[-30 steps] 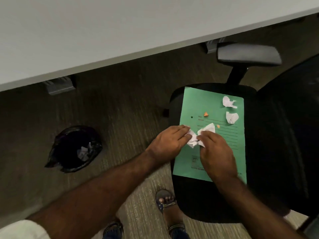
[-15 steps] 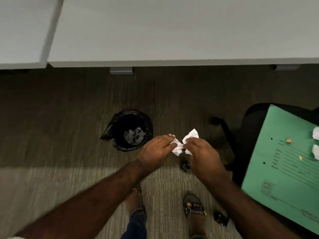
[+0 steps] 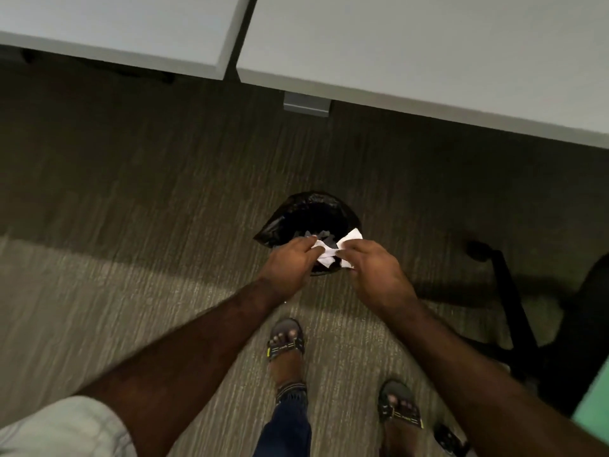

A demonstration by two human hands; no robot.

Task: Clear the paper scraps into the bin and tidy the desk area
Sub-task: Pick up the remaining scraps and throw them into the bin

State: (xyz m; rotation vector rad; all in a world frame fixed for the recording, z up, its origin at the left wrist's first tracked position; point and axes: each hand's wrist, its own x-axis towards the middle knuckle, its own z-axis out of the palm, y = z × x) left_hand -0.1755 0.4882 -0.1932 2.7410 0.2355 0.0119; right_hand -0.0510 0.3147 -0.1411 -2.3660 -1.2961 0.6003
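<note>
both your hands reach forward and down: left hand (image 3: 291, 260) and right hand (image 3: 374, 272) each have fingers pinched on white paper scraps (image 3: 333, 253) directly above the black-lined bin (image 3: 309, 212), which already holds pale scraps.

Both forearms bare, reaching forward and down, converging. Left hand (image 3: 290, 262) and right hand (image 3: 374, 275) close together, backs up, fingers (image 3: 304, 244) curled in a pinch, each gripping the white paper scraps (image 3: 333, 252) between them.
</note>
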